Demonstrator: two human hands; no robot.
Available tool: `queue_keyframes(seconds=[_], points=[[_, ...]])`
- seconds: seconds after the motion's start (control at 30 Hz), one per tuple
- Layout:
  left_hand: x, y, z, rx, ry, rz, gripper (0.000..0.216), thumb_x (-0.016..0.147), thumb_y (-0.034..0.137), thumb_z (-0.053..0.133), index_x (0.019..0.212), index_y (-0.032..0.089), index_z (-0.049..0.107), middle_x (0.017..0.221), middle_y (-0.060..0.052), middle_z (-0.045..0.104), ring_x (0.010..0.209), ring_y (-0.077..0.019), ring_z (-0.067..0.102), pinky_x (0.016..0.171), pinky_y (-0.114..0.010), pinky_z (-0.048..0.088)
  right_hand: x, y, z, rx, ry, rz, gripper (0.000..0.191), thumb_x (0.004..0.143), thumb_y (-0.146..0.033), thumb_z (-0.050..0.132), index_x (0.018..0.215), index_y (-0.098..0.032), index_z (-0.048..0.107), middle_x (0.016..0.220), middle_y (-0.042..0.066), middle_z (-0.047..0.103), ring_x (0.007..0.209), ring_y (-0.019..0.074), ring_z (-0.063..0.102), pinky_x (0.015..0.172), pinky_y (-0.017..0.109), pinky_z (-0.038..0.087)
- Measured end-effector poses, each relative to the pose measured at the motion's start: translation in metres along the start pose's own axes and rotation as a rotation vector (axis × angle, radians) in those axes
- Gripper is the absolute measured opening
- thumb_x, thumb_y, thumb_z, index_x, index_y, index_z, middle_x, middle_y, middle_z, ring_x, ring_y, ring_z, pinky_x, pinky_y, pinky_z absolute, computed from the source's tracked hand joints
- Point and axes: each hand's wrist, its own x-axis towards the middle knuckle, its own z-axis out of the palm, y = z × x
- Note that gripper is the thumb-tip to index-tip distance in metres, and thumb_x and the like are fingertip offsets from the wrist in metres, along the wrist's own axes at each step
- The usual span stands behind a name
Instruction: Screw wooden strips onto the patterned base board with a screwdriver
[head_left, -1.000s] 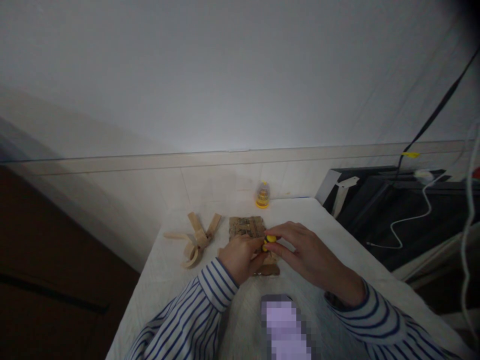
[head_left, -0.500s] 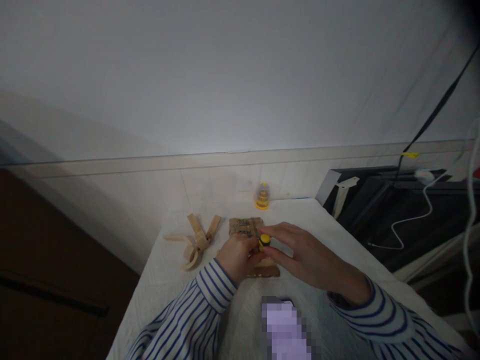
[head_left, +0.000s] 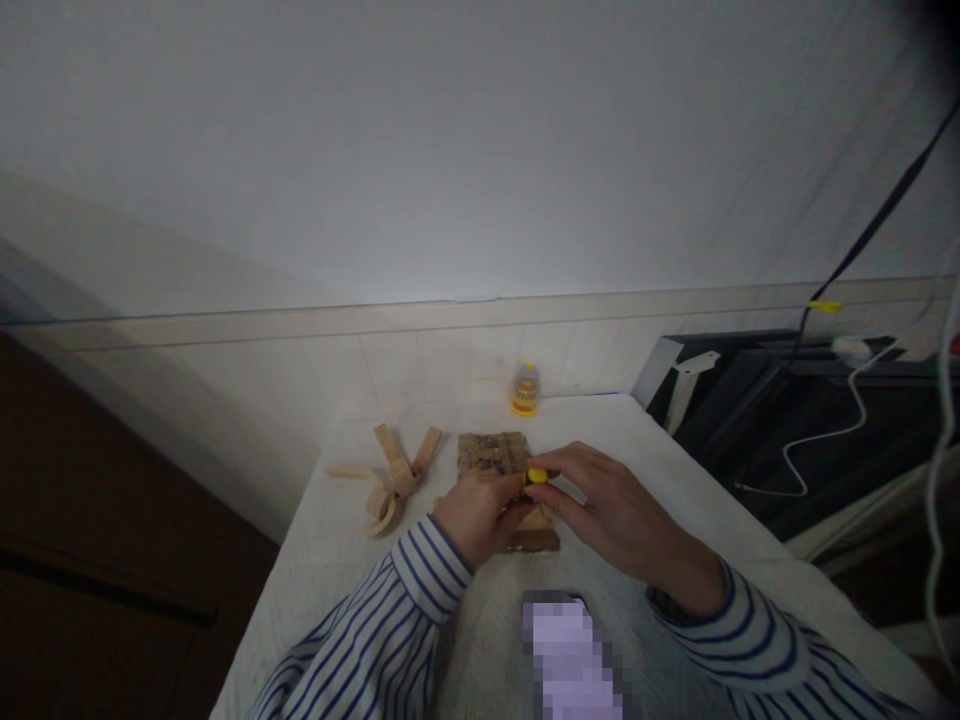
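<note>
A yellow-and-black screwdriver handle (head_left: 537, 476) is between my two hands, its yellow end facing right. My left hand (head_left: 480, 512) is closed round its left side, with the fingers partly hidden. From the right, my right hand (head_left: 600, 505) pinches the yellow end between thumb and fingers. Whatever the handle joins is hidden by my left hand. Beneath and behind my hands lies a brown printed paper packet (head_left: 491, 452). A brown strip (head_left: 536, 541) shows below my hands; I cannot tell whether it belongs to the packet.
Crossed tan strips (head_left: 401, 480) lie left on the white-covered table (head_left: 315, 590). A clear-domed bit set (head_left: 526, 392) with a yellow base stands near the wall. A blurred-out phone-like object (head_left: 570, 660) lies in front. Dark panels (head_left: 742, 410) and a white cable (head_left: 806, 440) are at right.
The yellow end of the handle has tipped and shifted slightly right. My right hand has closed further onto it, while my left hand has stayed nearly still.
</note>
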Motion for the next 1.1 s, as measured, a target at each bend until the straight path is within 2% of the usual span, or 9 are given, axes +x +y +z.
queue_keyframes(seconds=[0.23, 0.43, 0.73, 0.9, 1.1], points=[[-0.001, 0.002, 0.000, -0.042, 0.023, -0.007, 0.013, 0.079, 0.017, 0.051, 0.088, 0.016, 0.060, 0.074, -0.003, 0.062, 0.072, -0.0165, 0.057, 0.067, -0.025, 0.044, -0.001, 0.002, 0.005, -0.018, 0.048, 0.001, 0.014, 0.085, -0.025, 0.051, 0.098, -0.020, 0.053, 0.085, 0.004, 0.061, 0.082, 0.0186, 0.057, 0.072, 0.035, 0.048], [0.001, 0.001, -0.001, -0.017, 0.098, -0.013, 0.018, 0.080, 0.028, 0.056, 0.091, 0.016, 0.062, 0.076, -0.004, 0.064, 0.071, -0.0175, 0.058, 0.066, -0.027, 0.044, 0.004, -0.003, 0.007, -0.008, 0.034, 0.032, 0.016, 0.084, -0.025, 0.052, 0.100, -0.021, 0.055, 0.090, 0.005, 0.063, 0.087, 0.0197, 0.057, 0.077, 0.039, 0.048], [0.003, -0.001, -0.002, -0.006, 0.093, -0.016, 0.018, 0.079, 0.027, 0.058, 0.066, 0.014, 0.057, 0.064, -0.002, 0.059, 0.063, -0.0144, 0.055, 0.059, -0.023, 0.041, 0.007, -0.004, -0.007, 0.123, -0.059, 0.025, 0.037, 0.084, -0.020, 0.051, 0.121, -0.022, 0.048, 0.112, 0.006, 0.060, 0.102, 0.0178, 0.054, 0.087, 0.037, 0.045], [0.003, -0.001, -0.001, -0.032, 0.080, -0.013, 0.012, 0.079, 0.023, 0.058, 0.071, 0.014, 0.058, 0.067, -0.003, 0.060, 0.065, -0.0149, 0.055, 0.061, -0.024, 0.041, 0.010, -0.002, -0.010, 0.106, -0.101, -0.031, 0.033, 0.086, -0.016, 0.047, 0.116, -0.026, 0.054, 0.109, 0.005, 0.063, 0.100, 0.0187, 0.056, 0.087, 0.040, 0.045], [0.002, -0.003, 0.001, -0.031, 0.058, -0.017, 0.011, 0.080, 0.023, 0.056, 0.080, 0.014, 0.060, 0.074, -0.005, 0.062, 0.070, -0.0164, 0.057, 0.065, -0.026, 0.043, 0.009, 0.002, -0.005, -0.006, -0.061, -0.058, 0.024, 0.088, -0.021, 0.047, 0.109, -0.021, 0.057, 0.101, 0.005, 0.066, 0.092, 0.0193, 0.057, 0.080, 0.039, 0.045]])
